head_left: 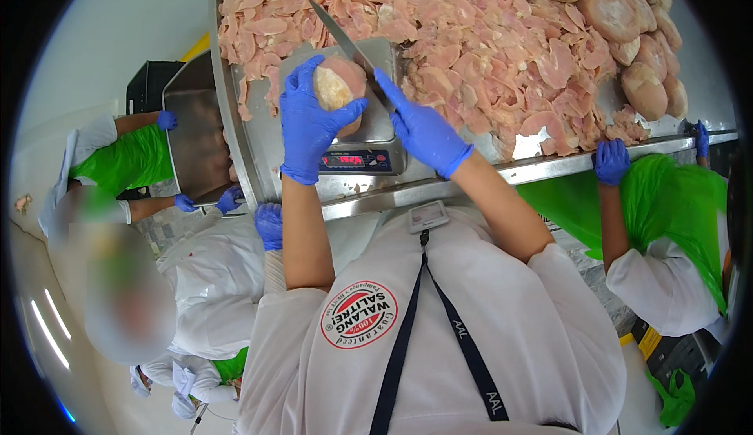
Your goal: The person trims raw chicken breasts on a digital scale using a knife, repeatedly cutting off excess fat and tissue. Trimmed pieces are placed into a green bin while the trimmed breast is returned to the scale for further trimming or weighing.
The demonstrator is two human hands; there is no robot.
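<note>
My left hand (310, 121), in a blue glove, grips a rounded piece of meat (339, 82), pink with a pale fatty patch, at the platform of a metal weighing scale (386, 52). Whether the piece rests on the platform or is held just above it, I cannot tell. A knife (340, 35) is in my right hand (427, 133), also blue-gloved; its blade points away and to the left, just beyond the meat. Fingers of my right hand cover most of the handle. The scale's red-lit display panel (354, 161) faces me.
Thin pink meat slices (486, 50) are heaped over the steel table (439, 190), with large rounded meat pieces (612, 11) at the far right. A metal bin (192, 121) stands left of the table. Co-workers in green aprons are at both sides; one gloved hand (612, 160) touches the right front edge.
</note>
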